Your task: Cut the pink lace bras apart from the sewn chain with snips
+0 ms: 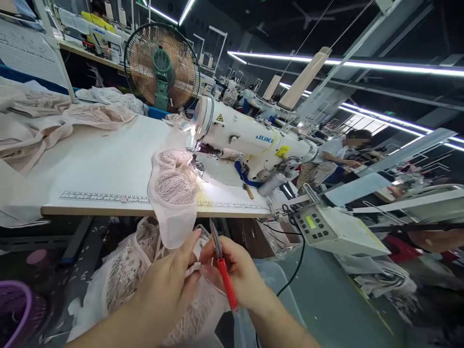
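In the head view my left hand is closed, pinching a narrow pale strap between thumb and fingers. My right hand wraps around red-handled scissors, their metal blades pointing up and away; its fingertips also meet the fabric close to the strap. Below both hands, a pale pink lace bra hangs over my lap, partly hidden by my left arm. Another lace bra piece lies at the sewing machine's needle, its lower end draping past the table edge.
The white JUKI sewing machine stands on a white table marked with a ruler. More pale bras lie at the left, by a fan. A control box is at the right, a purple basket lower left. Another person sits farther back.
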Demonstrator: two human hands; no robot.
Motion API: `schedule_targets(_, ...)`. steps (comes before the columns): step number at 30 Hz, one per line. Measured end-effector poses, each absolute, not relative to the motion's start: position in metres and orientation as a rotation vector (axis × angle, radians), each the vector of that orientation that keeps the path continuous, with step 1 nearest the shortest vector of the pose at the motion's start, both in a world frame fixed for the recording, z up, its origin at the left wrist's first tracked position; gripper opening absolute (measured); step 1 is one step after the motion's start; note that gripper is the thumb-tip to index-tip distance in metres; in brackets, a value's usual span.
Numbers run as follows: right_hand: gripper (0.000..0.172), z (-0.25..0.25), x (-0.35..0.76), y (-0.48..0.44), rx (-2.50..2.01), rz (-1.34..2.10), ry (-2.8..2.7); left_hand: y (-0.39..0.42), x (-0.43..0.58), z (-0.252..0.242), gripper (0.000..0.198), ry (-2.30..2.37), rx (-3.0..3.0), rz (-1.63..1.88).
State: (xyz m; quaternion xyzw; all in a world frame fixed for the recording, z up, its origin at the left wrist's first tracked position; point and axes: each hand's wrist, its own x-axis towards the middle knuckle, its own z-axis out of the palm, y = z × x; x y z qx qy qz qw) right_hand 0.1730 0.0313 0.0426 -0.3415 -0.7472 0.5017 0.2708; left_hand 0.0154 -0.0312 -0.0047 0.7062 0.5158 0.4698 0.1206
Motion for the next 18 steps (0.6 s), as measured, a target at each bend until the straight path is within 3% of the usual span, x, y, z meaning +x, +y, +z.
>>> schedule_targets(7, 0.022, 0.042, 0.163, 0.029, -0.807, 1.426, -2.009, -0.038, 0.007, 0.011, 0.057, 1.331, 1.605, 1.137)
schedule_targets(12, 0.019, 0.036, 0.16, 0.026, -0.534, 1.317, -1.971, -0.036, -0.001, 0.022, 0.038, 1.036, 1.095, 0.981)
schedule_targets(18, 0.019, 0.028, 0.153, 0.024, -0.51, 1.237, -1.978, -0.041, -0.003, 0.023, 0.03, 1.129, 1.101, 0.993)
